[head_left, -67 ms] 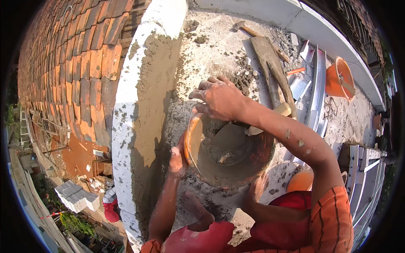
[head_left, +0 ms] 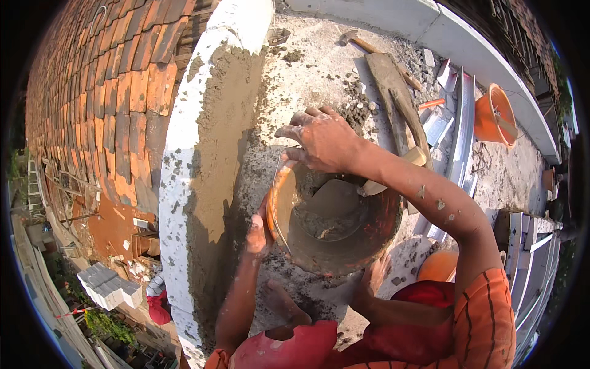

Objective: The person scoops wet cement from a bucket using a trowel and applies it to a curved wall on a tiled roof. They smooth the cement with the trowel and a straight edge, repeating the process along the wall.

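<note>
Between my feet an orange bucket (head_left: 276,212) leans over, its mouth toward me and its inside coated with wet grey mortar (head_left: 344,237). A trowel (head_left: 335,198) lies in it, blade in the mortar and wooden handle (head_left: 415,155) resting out over the far right rim, partly behind my right forearm. My left hand (head_left: 258,230) grips the bucket's left side, fingers hidden beneath. At the far left rim my right hand (head_left: 322,140) is closed over the edge, thumb on the rim near the thin wire bail.
A white block wall (head_left: 179,203) with wet mortar (head_left: 224,123) along its face runs on the left; beyond it drop tiled roofs (head_left: 117,104). To the right lie a plank (head_left: 393,86), a hammer (head_left: 362,43), metal channels (head_left: 461,129) and a second orange bucket (head_left: 491,117).
</note>
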The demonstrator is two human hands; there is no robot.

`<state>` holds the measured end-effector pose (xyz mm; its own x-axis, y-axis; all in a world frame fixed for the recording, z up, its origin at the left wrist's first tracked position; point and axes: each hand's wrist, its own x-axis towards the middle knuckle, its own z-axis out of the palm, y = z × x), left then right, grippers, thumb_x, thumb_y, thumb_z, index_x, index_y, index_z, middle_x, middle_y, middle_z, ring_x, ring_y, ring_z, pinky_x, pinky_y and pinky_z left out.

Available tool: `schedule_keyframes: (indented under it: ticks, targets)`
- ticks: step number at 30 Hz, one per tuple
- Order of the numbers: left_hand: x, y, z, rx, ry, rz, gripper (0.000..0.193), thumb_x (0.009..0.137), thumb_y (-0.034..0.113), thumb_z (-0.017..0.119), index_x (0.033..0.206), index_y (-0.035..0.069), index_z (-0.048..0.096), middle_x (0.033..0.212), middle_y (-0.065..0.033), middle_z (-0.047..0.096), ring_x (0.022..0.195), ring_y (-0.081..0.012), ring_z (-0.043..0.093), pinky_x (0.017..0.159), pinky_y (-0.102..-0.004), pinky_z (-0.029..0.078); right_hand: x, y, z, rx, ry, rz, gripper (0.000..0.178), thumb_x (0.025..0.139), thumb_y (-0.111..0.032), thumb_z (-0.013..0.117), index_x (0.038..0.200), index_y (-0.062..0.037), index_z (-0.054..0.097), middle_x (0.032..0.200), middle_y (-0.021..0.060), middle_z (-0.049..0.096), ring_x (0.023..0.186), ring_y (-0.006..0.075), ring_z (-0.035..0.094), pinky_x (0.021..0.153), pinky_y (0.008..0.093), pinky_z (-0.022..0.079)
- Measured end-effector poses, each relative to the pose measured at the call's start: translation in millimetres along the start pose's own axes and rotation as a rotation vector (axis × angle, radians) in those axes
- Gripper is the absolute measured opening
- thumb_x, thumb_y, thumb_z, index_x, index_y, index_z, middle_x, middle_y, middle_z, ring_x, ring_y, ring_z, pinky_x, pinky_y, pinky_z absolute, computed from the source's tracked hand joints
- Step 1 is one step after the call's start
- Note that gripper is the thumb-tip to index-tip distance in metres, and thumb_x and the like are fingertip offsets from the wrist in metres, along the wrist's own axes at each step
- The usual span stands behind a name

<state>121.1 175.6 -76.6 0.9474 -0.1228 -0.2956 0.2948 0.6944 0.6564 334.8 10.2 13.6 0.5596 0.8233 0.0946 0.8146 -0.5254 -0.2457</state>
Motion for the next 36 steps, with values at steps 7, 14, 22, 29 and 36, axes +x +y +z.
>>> schedule_keyframes:
  ticks: [7,14,22,29,36]
  targets:
    - [16,23,45,0.339,0.233,-0.044,0.06,0.078,0.011,0.065,0.133,0.001,0.043,0.11,-0.0036,0.054,0.101,-0.01,0.05,0.087,-0.027,0.041,-82,-10,-66,-0.132,-0.343,-0.085,0.036,0.083,-0.036,0.061,0.105,-0.0079,0.064,0.106,0.0123,0.057,0.109,0.0296,0.05,0.094,0.0421,0.04]
    - [15,6,44,0.278,0.289,0.041,0.069,0.062,0.0,0.054,0.131,0.0,0.047,0.1,-0.0052,0.059,0.083,-0.0119,0.055,0.073,-0.024,0.046,-118,-18,-28,-0.554,-0.463,-0.194,0.027,0.083,-0.024,0.051,0.093,-0.0061,0.069,0.107,0.01,0.057,0.108,0.0237,0.049,0.091,0.0386,0.036]
    - [-19,21,66,0.453,0.348,0.211,0.076,0.058,-0.001,0.051,0.133,-0.002,0.046,0.12,-0.0085,0.053,0.083,-0.0109,0.054,0.072,-0.0208,0.044,-131,-24,-112,-0.427,-0.257,-0.051,0.029,0.087,-0.023,0.053,0.111,-0.0094,0.06,0.095,0.0079,0.06,0.098,0.0229,0.059,0.084,0.0397,0.045]
    - [-22,50,98,0.347,0.387,0.214,0.076,0.06,-0.004,0.049,0.136,-0.002,0.044,0.123,-0.008,0.052,0.078,-0.0067,0.048,0.064,-0.0197,0.042,-146,-13,-79,-0.518,-0.367,0.031,0.025,0.086,-0.029,0.06,0.102,-0.0095,0.059,0.082,0.008,0.061,0.085,0.0244,0.064,0.076,0.0411,0.048]
    - [-11,45,106,0.409,0.268,0.275,0.08,0.059,-0.01,0.045,0.139,-0.003,0.04,0.13,-0.009,0.049,0.109,-0.0099,0.047,0.075,-0.0199,0.044,-113,-68,-37,-0.489,-0.276,-0.085,0.011,0.08,-0.009,0.058,0.085,-0.0026,0.063,0.076,0.0095,0.066,0.073,0.0198,0.067,0.062,0.0311,0.051]
